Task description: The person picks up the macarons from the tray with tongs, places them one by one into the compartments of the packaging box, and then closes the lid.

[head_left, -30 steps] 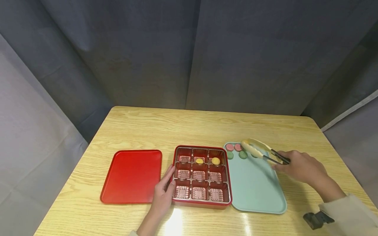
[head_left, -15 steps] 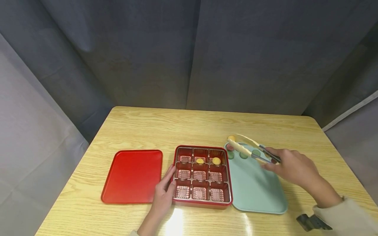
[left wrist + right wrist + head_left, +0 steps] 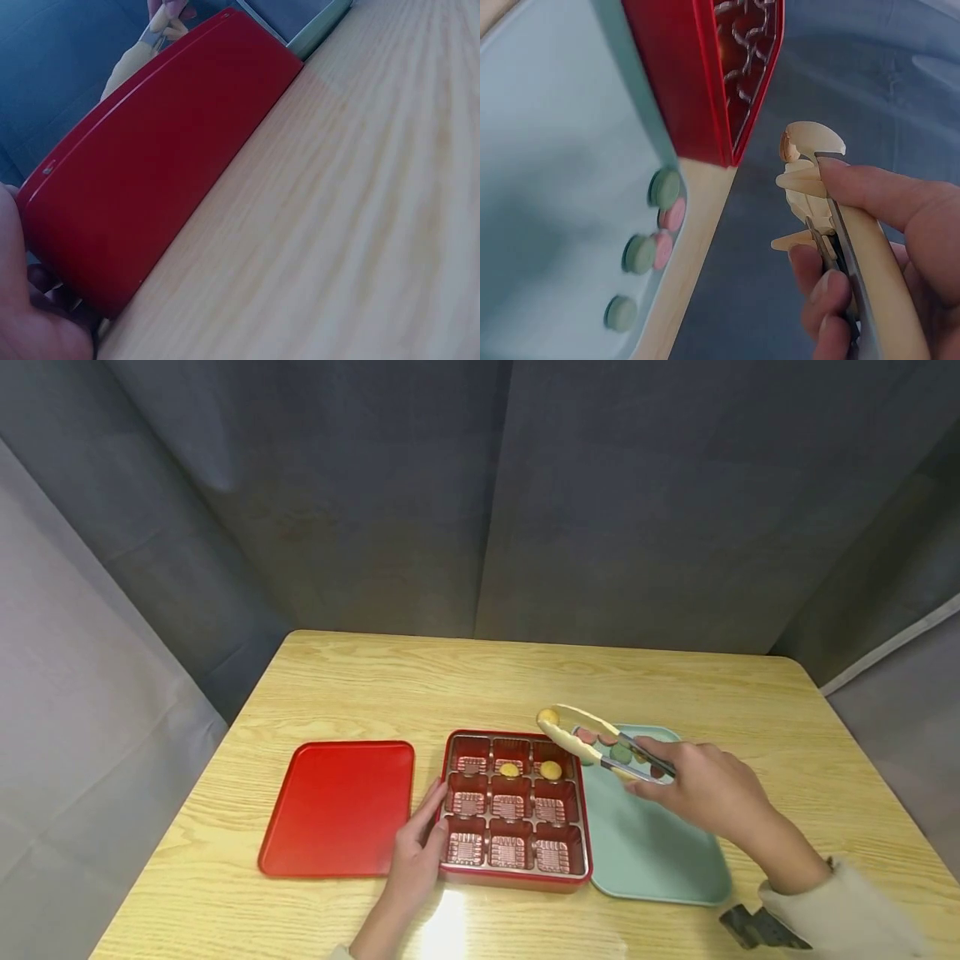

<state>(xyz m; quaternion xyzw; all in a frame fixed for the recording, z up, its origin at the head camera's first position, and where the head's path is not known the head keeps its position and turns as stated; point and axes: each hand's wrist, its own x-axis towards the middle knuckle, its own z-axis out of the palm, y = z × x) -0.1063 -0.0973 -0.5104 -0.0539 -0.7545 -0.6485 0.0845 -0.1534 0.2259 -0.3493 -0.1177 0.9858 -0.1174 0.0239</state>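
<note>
My right hand (image 3: 708, 781) grips a pair of tongs (image 3: 577, 748) with cream-coloured tips. Between the tips sits a yellow macaron (image 3: 548, 717), held above the back right corner of a red box (image 3: 517, 883) with a nine-compartment insert. In the box's back row lie a yellow macaron (image 3: 551, 770) at the right, another yellow one (image 3: 509, 770) in the middle and something dark brown (image 3: 471, 767) at the left. My left hand (image 3: 412, 856) rests against the box's left side, fingers along the wall and thumb at the rim; part of it is cut off in the left wrist view.
A pale green tray (image 3: 652, 860) stands against the box's right side. On it are green macarons (image 3: 639, 253) and pink macarons (image 3: 673, 215), partly behind the tongs in the head view. A flat red tray or lid (image 3: 337, 810) lies left of the box on the wooden table (image 3: 405, 681).
The right hand has carried the tongs and yellow macaron leftward from the green tray to above the box's back right corner. The left hand and box have stayed in place.
</note>
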